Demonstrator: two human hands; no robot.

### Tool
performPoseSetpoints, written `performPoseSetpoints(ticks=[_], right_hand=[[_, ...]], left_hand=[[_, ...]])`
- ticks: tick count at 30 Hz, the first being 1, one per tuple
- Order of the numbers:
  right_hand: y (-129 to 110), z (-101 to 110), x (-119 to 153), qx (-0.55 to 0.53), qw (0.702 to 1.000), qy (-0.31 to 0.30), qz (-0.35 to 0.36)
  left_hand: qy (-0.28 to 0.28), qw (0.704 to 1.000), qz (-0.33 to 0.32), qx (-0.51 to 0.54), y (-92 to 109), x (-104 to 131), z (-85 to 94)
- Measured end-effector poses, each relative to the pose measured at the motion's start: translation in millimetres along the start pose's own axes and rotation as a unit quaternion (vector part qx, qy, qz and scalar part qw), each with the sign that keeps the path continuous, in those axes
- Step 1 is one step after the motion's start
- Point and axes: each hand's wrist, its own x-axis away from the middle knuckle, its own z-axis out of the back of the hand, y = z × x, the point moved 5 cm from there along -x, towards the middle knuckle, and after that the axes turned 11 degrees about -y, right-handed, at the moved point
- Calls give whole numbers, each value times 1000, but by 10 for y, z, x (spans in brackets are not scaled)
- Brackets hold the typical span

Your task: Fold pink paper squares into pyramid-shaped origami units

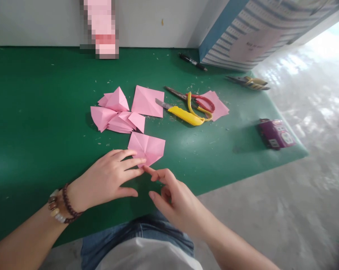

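A creased square of pink paper lies on the green table, its near corner turned toward me. My left hand rests over its lower left part, fingers spread and stretched out. My right hand touches the paper's near corner with the tip of its index finger. That hand's thumb stands apart and its other fingers are curled, with nothing held. Just beyond lie several folded pink paper pieces in a cluster. A pink paper square with crease lines lies beside them.
A yellow-handled cutter overlaps red-and-yellow scissors on more pink paper. Farther right are pliers and a purple box. A black pen lies by a striped box. Paper scraps dot the green table.
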Motion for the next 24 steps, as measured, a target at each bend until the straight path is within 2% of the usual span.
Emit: performPoseSetpoints(ticks=[10,14,17,19,22,24], right_hand=[[203,239,40,-49,996,72,-28],[284,375,83,-31,991,126,-30],[247,492,64,90,974,208,8],[160,512,-1,216,941,255,52],[67,427,-179,370,891,251,78],[33,348,-285,426,871,228,82]], left_hand=[[1,1000,5,5,-16,4,-28],[0,1000,5,7,-15,6,-23],[0,1000,6,15,-26,7,-13],[-3,1000,5,20,-34,8,-10],[-7,999,15,27,-48,11,-11],[-1,999,34,35,-63,16,-7]])
